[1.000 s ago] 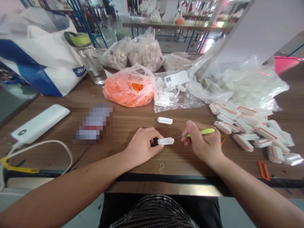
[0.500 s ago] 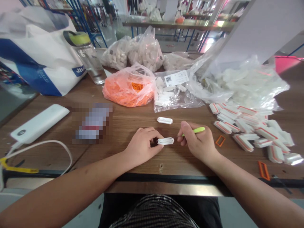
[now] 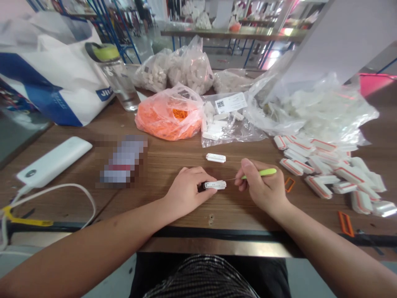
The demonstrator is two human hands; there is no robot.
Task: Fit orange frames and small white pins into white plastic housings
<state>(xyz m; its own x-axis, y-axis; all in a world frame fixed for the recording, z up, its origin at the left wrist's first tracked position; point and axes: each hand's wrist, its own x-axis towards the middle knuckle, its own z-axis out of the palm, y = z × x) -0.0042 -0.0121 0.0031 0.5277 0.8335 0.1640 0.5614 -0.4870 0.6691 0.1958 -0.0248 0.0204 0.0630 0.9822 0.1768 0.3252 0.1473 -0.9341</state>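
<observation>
My left hand (image 3: 190, 187) grips a small white plastic part (image 3: 215, 185) at its left end, with the fingers hiding part of it. My right hand (image 3: 258, 186) holds a green-handled needle tool (image 3: 263, 173) between thumb and fingers. The tool's thin metal tip ends at or very near the right end of the white part; I cannot tell whether they touch. A second white plastic part (image 3: 216, 157) lies on the wooden table (image 3: 173, 151) just above my hands. An orange rectangular frame (image 3: 289, 184) sits to the right of my right hand.
Several white parts with orange edges (image 3: 319, 176) lie at right, below a clear bag of white parts (image 3: 316, 107). Also on the table are an orange-filled bag (image 3: 169, 118), a labelled clear bag (image 3: 226, 120), a white power bank (image 3: 54, 161), and a water bottle (image 3: 120, 80).
My right hand has shifted slightly, bringing the needle tip closer to the white part. My left hand still holds that part, with little visible movement.
</observation>
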